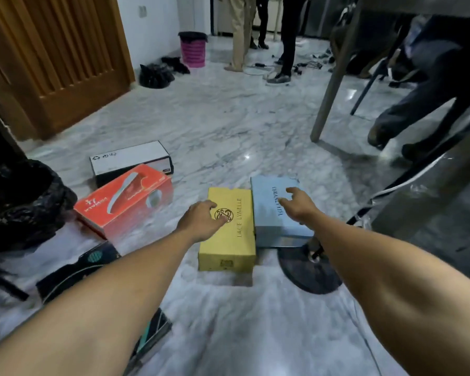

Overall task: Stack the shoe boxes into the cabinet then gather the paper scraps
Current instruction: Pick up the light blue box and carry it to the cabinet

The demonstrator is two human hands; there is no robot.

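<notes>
One head-worn wide-angle view looks forward and down over a marble floor [228,126], forearms entering from the bottom corners, shoe boxes close at centre frame.

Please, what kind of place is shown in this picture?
Probably a room in a home or small office: a marble-patterned tile floor, a wooden door, and a pink waste bin by the wall. Shoe boxes, such as the yellow box, lie on the floor.

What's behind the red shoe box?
A black and white box lies on the floor behind the red shoe box. The red one leans against its front edge and hides part of its dark side. Both are shut, so whatever is inside stays hidden.
</notes>
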